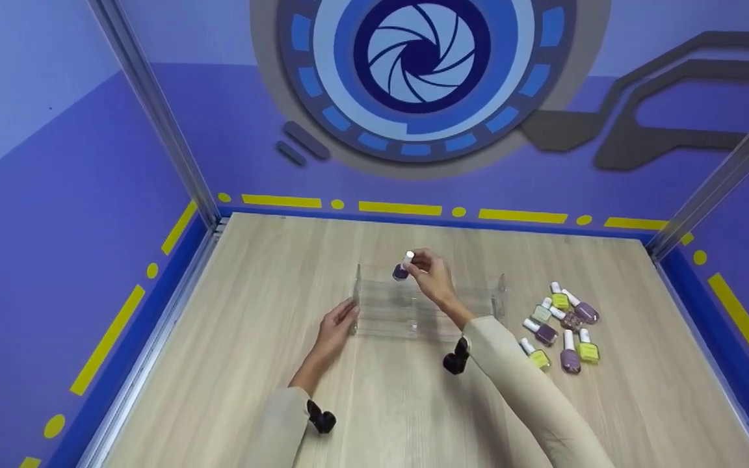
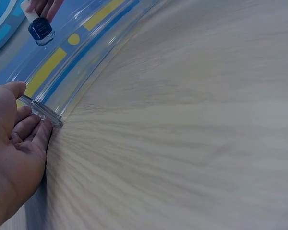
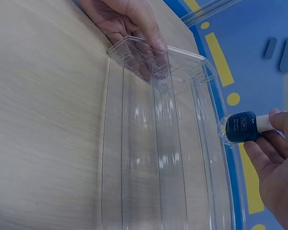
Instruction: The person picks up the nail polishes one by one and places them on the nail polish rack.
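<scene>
Pinched by its one white cap between thumb and fingers, one dark nail polish bottle is up in the right hand, tilted, cap uppermost, over the back part of the one clear rack! And look at the left hand, thumb and curled fingers closed round the end panel at the rack's left. Now the count, off to the rack's right: eight bottles lying on the table, in a loose cluster. That's three yellow bottles, two mauve bottles, one dark purple bottle, one pale green bottle and one glittery bottle, every one white-capped, all well apart from the rack.
</scene>
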A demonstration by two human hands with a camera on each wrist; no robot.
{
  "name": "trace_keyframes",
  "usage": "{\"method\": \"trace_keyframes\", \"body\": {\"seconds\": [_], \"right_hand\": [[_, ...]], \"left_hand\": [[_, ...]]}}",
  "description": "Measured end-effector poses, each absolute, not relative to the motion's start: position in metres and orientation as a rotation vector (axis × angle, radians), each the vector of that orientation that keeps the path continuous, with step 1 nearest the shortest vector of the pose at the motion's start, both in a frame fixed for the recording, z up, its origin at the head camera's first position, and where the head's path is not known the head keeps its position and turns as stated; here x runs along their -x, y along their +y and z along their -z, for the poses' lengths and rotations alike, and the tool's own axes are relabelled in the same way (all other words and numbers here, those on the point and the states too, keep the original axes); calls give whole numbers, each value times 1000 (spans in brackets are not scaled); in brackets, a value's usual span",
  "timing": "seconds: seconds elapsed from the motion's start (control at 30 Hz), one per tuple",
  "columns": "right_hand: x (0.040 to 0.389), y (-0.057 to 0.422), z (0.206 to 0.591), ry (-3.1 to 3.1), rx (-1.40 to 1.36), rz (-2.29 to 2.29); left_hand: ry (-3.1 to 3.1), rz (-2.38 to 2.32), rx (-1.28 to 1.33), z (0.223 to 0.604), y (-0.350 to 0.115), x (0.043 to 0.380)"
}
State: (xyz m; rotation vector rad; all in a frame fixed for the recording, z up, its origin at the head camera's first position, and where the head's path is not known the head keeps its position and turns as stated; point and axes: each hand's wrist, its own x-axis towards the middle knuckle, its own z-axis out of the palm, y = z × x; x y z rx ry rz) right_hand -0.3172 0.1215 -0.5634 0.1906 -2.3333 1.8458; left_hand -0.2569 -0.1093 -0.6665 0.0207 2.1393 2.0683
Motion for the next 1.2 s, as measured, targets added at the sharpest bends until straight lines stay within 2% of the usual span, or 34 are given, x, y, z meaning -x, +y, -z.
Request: {"method": "trace_keyframes", "body": {"seconds": [0.27, 0.5, 1.2], "right_hand": [[315, 105, 569, -2414, -333, -1777], [312, 96, 574, -2402, -350, -1772], [317, 96, 564, -2541, -499, -1678]], "left_hand": [[2093, -2085, -6, 668, -111, 254], [2090, -2091, -2, 669, -110, 251], [2077, -2137, -33, 666, -109, 255]]}}
